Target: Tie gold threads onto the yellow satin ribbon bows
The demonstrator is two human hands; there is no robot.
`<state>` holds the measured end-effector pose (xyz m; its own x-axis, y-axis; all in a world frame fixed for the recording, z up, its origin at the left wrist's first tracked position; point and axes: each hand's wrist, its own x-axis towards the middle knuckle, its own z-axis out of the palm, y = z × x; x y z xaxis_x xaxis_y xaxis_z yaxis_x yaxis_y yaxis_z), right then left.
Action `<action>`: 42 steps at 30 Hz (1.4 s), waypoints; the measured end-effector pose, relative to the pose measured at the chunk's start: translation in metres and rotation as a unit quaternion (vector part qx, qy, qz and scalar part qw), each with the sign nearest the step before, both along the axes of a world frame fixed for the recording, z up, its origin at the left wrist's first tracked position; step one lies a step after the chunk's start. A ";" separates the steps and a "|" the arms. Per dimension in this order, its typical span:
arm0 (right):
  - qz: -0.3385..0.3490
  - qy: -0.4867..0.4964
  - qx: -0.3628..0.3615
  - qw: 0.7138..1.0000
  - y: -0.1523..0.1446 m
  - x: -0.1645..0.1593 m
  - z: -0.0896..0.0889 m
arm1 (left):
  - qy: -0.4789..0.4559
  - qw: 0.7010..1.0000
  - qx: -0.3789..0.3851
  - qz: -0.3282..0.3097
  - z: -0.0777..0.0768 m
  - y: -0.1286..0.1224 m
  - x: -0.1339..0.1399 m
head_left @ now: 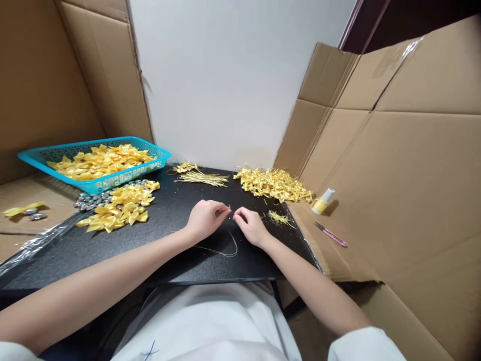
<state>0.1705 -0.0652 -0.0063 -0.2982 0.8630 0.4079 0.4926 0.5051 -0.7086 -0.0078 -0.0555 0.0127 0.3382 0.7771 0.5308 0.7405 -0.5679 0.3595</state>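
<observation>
Over the middle of the black table, my left hand [208, 219] is closed in a pinch, with a tiny tip of something at its fingertips. Facing it a small gap away, my right hand [251, 226] is also pinched, and what lies between its fingers is too small to make out. A fine pale thread [225, 254] curves in a loop on the table below both hands and rises towards the left fingertips. To the right of my right hand lies a small tangle of yellow thread scraps [280, 217].
At left stands a blue basket [158, 159] of yellow ribbon bows; more bows [112, 215] lie before it beside silvery beads [93, 200]. Golden strips [203, 178] and a yellow pile [272, 184] are at the back. A thread spool [322, 201] and pink-handled snips [331, 234] lie right. Cardboard walls surround the table.
</observation>
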 end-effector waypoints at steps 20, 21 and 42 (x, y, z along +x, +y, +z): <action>0.008 -0.106 0.059 0.993 -0.011 -0.018 -0.011 | 0.033 0.996 0.020 0.078 0.009 0.024 -0.017; 0.006 -0.094 0.051 0.994 -0.011 -0.018 -0.010 | 0.027 0.997 0.015 0.073 0.011 0.027 -0.021; -0.037 0.053 0.031 0.997 -0.010 -0.001 -0.003 | -0.174 0.982 -0.064 0.044 0.007 0.036 -0.034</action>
